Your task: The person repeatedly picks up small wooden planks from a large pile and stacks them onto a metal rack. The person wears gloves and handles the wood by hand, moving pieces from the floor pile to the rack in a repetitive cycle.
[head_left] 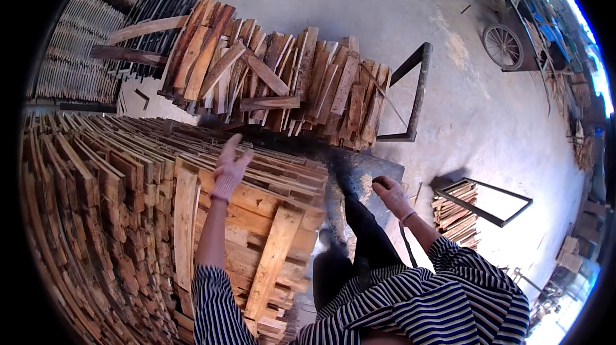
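My left hand [231, 168], in a pale pink knit glove, reaches over the big stack of planks [212, 204] with its fingers spread and nothing in them. Beneath that arm, a wide light board [276, 258] and a narrower upright board [186, 223] lie against the stack. My right hand [393, 197], also gloved and with darkened fingertips, hangs beside my leg. Its fingers are curled in, and no object shows in them. Ahead, loose rough boards [308, 82] lie in a long row, a few crosswise on top.
A dark metal frame [420, 92] stands at the right end of the board row. Another frame [513, 210] is beside a low wood pile [455, 213]. A spoked wheel [502, 47] belongs to a cart at far right. Slatted stacks [80, 37] rise at far left.
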`<state>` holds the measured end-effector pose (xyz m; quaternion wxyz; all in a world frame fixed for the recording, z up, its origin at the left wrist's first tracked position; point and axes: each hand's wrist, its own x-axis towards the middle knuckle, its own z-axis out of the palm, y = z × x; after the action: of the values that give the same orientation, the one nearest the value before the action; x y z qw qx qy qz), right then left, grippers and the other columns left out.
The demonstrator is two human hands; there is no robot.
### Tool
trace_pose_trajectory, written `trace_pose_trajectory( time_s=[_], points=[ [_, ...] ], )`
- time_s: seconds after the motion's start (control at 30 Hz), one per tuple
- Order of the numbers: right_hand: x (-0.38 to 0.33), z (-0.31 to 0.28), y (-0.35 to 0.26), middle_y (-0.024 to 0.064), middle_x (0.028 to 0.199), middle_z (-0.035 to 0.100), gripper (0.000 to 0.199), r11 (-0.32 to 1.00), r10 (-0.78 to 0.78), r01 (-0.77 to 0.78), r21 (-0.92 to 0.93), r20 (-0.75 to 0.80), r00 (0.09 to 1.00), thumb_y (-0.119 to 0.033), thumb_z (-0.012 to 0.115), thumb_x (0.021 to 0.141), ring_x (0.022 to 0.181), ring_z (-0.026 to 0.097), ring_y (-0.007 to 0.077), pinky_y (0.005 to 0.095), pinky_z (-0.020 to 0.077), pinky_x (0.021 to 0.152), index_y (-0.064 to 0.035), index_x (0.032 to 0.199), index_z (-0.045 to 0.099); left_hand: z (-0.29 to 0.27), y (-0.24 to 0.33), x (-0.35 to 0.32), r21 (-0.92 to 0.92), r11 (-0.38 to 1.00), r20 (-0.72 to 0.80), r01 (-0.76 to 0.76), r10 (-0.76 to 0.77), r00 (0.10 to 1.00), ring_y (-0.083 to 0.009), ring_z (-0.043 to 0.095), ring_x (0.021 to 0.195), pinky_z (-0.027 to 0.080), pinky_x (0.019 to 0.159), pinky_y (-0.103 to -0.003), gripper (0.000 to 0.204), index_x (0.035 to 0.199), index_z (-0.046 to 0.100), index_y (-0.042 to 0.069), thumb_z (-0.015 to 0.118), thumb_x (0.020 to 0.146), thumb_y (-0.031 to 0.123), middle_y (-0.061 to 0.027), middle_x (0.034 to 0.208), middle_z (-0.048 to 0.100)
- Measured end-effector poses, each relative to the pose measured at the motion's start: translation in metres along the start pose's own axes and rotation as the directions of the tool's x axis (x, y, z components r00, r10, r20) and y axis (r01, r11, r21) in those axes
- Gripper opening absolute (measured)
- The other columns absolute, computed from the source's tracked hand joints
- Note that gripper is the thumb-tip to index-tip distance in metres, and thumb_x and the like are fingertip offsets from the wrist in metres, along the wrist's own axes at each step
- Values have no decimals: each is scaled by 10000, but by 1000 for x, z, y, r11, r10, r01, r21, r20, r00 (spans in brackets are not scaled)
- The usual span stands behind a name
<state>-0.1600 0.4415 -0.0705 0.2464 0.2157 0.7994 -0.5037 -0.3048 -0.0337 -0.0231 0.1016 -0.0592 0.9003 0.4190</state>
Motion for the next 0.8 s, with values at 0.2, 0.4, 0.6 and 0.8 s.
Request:
trace_pose_trajectory(
  time_s=[0.2,0.4,0.6,0.8],
  points=[
    [58,-59,5,135,1072,763,349,990,123,-126,-67,-52,991,-321,685,952,1019,705,224,364,531,910,-45,1163,725,82,-66,107,333,909,228,251,-336,914,-341,586,1319,463,1109,-430,765,1503,495,82,772,872,414,-188,1450,601],
    [100,-39,93,139,1065,761,348,985,91,-97,-141,-48,995,-355,695,947,1003,719,260,380,544,898,-91,1171,729,153,-81,180,606,757,236,245,-465,853,-403,473,1394,441,1122,-512,822,1544,432,166,784,845,417,-177,1511,531],
    [186,26,111,67,1050,741,283,966,232,-238,101,69,970,-208,652,990,977,677,156,300,532,890,-17,1191,708,234,-151,301,907,407,45,103,-338,940,-405,246,1541,273,1203,-576,1047,1641,234,203,800,792,437,-118,1702,224],
    [312,95,48,117,1131,732,357,993,51,-30,-112,187,981,-253,666,978,1047,670,182,324,528,922,-2,1232,679,219,-267,352,994,78,74,-74,4,997,-387,508,1264,410,1121,-505,641,1412,535,192,736,815,309,-123,1403,537]
  ],
)
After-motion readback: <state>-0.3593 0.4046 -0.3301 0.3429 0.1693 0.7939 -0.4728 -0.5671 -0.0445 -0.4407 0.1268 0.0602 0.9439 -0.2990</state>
